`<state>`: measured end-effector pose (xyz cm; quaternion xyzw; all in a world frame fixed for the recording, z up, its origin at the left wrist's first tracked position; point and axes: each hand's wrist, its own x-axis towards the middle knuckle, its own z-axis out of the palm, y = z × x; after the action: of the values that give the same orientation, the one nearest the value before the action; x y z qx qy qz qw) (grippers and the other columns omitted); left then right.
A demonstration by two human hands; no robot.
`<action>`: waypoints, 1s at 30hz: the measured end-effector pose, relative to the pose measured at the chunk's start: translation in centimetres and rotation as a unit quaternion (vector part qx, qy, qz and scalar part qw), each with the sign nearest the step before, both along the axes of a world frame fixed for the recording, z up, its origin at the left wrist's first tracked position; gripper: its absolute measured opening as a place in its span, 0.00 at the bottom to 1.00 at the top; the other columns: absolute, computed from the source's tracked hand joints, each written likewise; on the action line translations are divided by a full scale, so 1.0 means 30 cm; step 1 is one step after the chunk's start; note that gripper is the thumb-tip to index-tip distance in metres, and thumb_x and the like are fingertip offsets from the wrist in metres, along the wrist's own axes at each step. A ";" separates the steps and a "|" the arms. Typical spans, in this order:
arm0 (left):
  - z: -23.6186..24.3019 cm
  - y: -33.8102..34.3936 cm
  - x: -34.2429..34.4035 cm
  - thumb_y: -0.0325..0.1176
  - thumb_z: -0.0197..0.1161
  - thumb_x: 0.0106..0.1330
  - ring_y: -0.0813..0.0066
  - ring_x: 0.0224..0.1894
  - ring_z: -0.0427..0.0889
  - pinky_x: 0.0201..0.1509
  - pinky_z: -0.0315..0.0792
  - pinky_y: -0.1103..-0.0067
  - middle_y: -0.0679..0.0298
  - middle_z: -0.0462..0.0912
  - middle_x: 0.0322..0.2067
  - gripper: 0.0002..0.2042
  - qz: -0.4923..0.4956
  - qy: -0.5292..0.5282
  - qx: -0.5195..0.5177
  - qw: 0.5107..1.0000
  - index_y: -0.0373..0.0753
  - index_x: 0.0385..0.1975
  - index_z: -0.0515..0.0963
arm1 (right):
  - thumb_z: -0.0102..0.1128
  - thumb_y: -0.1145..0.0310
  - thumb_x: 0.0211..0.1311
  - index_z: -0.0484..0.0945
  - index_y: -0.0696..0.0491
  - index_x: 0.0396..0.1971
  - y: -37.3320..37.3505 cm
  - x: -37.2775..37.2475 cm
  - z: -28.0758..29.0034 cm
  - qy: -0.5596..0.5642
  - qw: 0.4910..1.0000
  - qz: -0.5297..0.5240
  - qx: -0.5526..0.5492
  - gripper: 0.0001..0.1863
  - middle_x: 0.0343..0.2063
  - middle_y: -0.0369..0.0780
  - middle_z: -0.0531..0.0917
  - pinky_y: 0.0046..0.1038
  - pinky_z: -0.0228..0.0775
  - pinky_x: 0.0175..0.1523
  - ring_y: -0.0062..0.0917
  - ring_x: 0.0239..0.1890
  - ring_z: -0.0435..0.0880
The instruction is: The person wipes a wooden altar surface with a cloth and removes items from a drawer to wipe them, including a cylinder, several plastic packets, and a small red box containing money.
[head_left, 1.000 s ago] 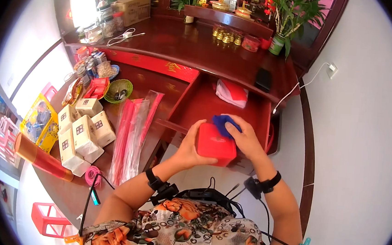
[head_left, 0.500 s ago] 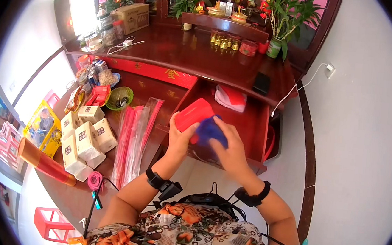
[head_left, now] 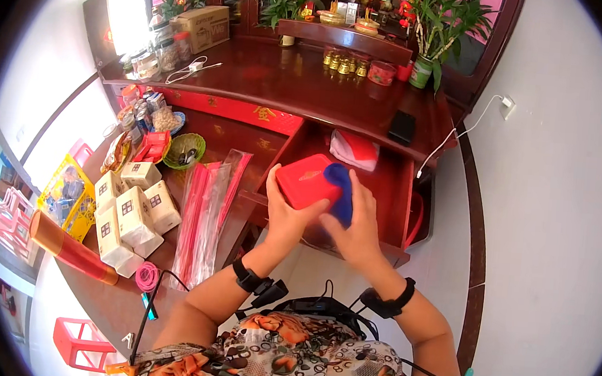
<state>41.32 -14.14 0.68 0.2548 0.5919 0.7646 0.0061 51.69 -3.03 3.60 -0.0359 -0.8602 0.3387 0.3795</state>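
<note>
A red box [head_left: 307, 178] with rounded corners and a small gold mark is in my left hand [head_left: 286, 211], fingers round its left side and thumb along the near edge. Against the box's right side my right hand [head_left: 358, 228] presses a blue cloth [head_left: 343, 198], its fingers closed over the cloth. Both hands are held in front of a pulled-out drawer [head_left: 386, 187]. Inside that drawer, toward the back, lies a folded pink and red cloth [head_left: 355, 151].
White tissue packs [head_left: 139, 221], long pink sticks in clear wrap [head_left: 203, 216] and a green basket [head_left: 185, 150] lie on the table to the left. A black phone-like object [head_left: 402, 127] and small gold cups [head_left: 344, 65] are on the raised shelf. A wall [head_left: 554, 208] stands at right.
The red box has turned so its gold-marked face shows. My right hand has shifted slightly right and down with the blue cloth, now along the box's right side.
</note>
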 end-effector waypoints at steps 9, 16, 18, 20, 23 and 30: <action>0.044 -0.091 0.012 0.33 0.70 0.55 0.68 0.56 0.69 0.62 0.63 0.75 0.55 0.63 0.56 0.44 -0.089 0.112 -0.042 0.989 0.36 0.68 0.48 | 0.51 0.60 0.71 0.62 0.59 0.64 0.131 0.018 0.037 0.019 0.967 0.113 -0.226 0.28 0.60 0.44 0.71 0.29 0.56 0.67 0.27 0.62 0.69; 0.084 -0.078 0.005 0.27 0.68 0.55 0.71 0.56 0.69 0.61 0.66 0.73 0.61 0.68 0.54 0.40 -0.252 -0.036 0.124 0.959 0.44 0.66 0.53 | 0.51 0.62 0.71 0.59 0.59 0.67 0.101 0.030 0.035 0.014 0.923 0.232 -0.307 0.29 0.59 0.42 0.72 0.26 0.56 0.67 0.24 0.61 0.68; 0.088 -0.085 0.028 0.26 0.69 0.54 0.70 0.57 0.69 0.61 0.66 0.72 0.60 0.68 0.55 0.40 -0.249 0.005 0.095 0.964 0.45 0.66 0.53 | 0.51 0.62 0.71 0.58 0.59 0.68 0.103 0.027 0.032 0.010 0.928 0.224 -0.297 0.30 0.60 0.42 0.71 0.27 0.54 0.68 0.25 0.62 0.68; 0.092 -0.088 0.042 0.26 0.70 0.53 0.69 0.58 0.69 0.62 0.66 0.72 0.60 0.68 0.56 0.41 -0.241 0.046 0.069 0.967 0.46 0.65 0.53 | 0.51 0.62 0.71 0.57 0.59 0.68 0.109 0.025 0.022 0.003 0.933 0.219 -0.286 0.31 0.61 0.43 0.70 0.27 0.53 0.68 0.25 0.63 0.67; 0.091 -0.092 0.047 0.36 0.73 0.52 0.68 0.62 0.65 0.65 0.62 0.71 0.59 0.63 0.60 0.44 -0.229 0.007 0.021 0.973 0.43 0.67 0.52 | 0.53 0.65 0.68 0.57 0.57 0.68 0.105 0.030 0.004 -0.021 0.944 0.185 -0.272 0.31 0.62 0.43 0.70 0.29 0.53 0.69 0.27 0.63 0.67; 0.046 -0.159 -0.029 0.32 0.79 0.46 0.67 0.66 0.60 0.68 0.58 0.71 0.57 0.58 0.64 0.53 -0.226 0.208 -0.123 0.944 0.41 0.70 0.46 | 0.73 0.64 0.48 0.57 0.54 0.69 0.125 0.101 0.129 -0.162 0.949 0.218 -0.162 0.47 0.61 0.44 0.69 0.29 0.54 0.69 0.29 0.64 0.67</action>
<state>40.45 -18.92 2.06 0.5323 0.5967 0.5942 0.0869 54.72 0.73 7.47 0.0372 -0.8302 0.5380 0.1409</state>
